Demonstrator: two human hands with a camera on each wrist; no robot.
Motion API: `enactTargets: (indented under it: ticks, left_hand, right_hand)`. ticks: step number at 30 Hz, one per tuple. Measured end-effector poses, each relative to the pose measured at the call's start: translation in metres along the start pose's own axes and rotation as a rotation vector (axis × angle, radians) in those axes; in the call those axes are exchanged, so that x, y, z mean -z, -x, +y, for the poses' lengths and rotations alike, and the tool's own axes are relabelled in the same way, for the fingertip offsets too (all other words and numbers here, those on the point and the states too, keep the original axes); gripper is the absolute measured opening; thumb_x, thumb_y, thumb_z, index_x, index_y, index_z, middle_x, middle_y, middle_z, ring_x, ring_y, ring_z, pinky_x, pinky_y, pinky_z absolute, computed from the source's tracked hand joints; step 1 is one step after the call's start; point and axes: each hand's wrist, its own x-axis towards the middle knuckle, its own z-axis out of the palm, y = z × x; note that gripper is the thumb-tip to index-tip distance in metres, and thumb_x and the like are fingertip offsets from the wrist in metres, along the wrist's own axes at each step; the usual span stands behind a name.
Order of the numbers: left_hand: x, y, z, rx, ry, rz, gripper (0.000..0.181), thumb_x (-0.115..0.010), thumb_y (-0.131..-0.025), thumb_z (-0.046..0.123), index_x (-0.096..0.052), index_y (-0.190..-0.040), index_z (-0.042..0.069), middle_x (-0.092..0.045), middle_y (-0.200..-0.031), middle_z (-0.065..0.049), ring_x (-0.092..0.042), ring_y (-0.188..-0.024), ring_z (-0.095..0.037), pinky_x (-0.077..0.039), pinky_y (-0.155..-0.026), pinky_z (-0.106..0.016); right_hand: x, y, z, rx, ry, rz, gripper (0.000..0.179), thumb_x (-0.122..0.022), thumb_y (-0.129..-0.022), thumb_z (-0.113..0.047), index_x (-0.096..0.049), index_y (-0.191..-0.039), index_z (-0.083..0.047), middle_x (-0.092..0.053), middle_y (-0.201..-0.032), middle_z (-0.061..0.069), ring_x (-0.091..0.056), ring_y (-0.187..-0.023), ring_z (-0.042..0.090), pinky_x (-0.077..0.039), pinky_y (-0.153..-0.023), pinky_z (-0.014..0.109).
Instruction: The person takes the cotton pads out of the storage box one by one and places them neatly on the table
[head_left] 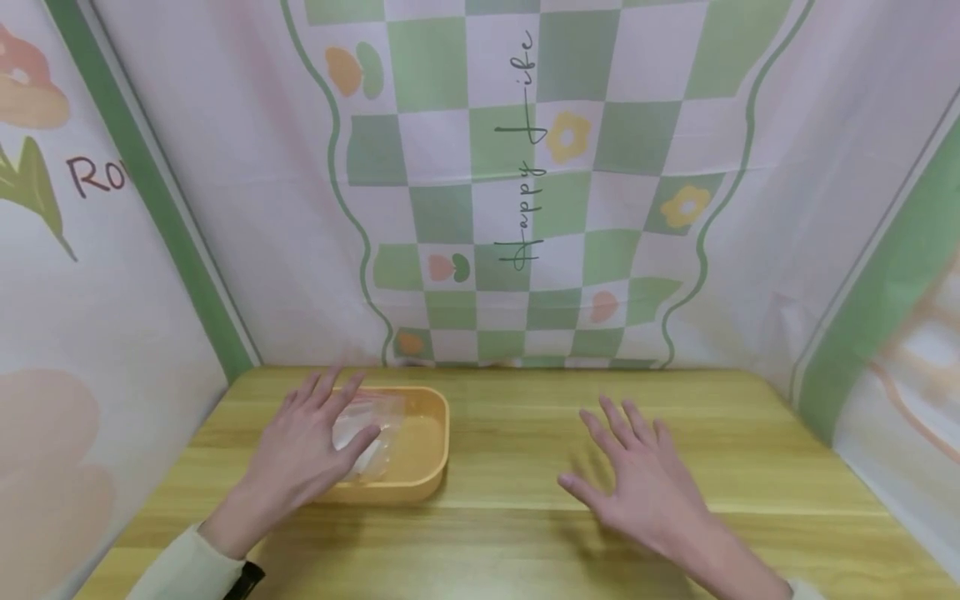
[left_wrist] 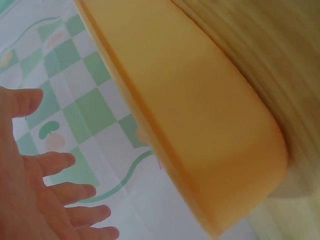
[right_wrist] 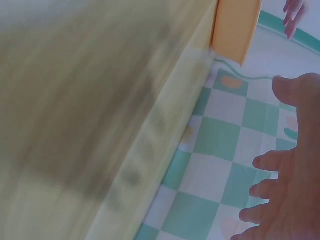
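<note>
In the head view, my left hand is held over the left part of a yellow plastic tray, fingers spread and holding nothing. Inside the tray lies a clear plastic zip bag, partly covered by that hand; its contents are hard to make out. The left wrist view shows the tray's outer side with the fingers apart from it. Over the right half of the table, my right hand hovers with spread fingers and casts a shadow on the wood. Nothing is in it.
A wooden table carries the tray on its left side. Behind it hangs a cloth with green and white checks and "Happy Life" lettering. Printed cloth panels also close in the left side and the right side.
</note>
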Motion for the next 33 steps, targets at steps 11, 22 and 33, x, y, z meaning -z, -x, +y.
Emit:
enactTargets:
  ticks: [11,22,33]
  left_hand:
    - [0.003,0.02,-0.017,0.069,0.102,-0.023,0.079,-0.063,-0.099,0.061,-0.05,-0.157,0.009,-0.038,-0.163,-0.027,-0.034,-0.148,-0.052,-0.039,-0.109,-0.074]
    - [0.004,0.042,-0.041,0.127,0.154,-0.069,0.086,-0.07,-0.096,0.057,-0.045,-0.159,0.004,-0.034,-0.165,-0.028,-0.045,-0.137,-0.06,-0.043,-0.102,-0.076]
    - [-0.001,0.057,-0.069,0.147,0.328,-0.067,0.087,-0.076,-0.097,0.041,-0.037,-0.16,-0.004,-0.034,-0.161,-0.034,-0.042,-0.138,-0.06,-0.041,-0.107,-0.072]
  right_hand:
    - [-0.001,0.021,-0.007,0.049,-0.033,0.044,0.076,-0.072,-0.094,-0.06,-0.064,-0.141,0.0,-0.036,-0.162,0.03,-0.038,-0.146,0.051,-0.03,-0.114,0.075]
    - [0.005,0.035,-0.016,-0.022,-0.141,0.034,0.04,-0.084,-0.088,-0.044,-0.079,-0.111,-0.012,-0.064,-0.139,0.022,-0.062,-0.123,0.046,-0.053,-0.098,0.066]
    - [0.004,0.042,-0.01,-0.019,-0.241,-0.087,0.018,-0.088,-0.085,-0.029,-0.07,-0.087,-0.023,-0.07,-0.084,-0.015,-0.057,-0.068,0.001,-0.051,-0.06,0.024]
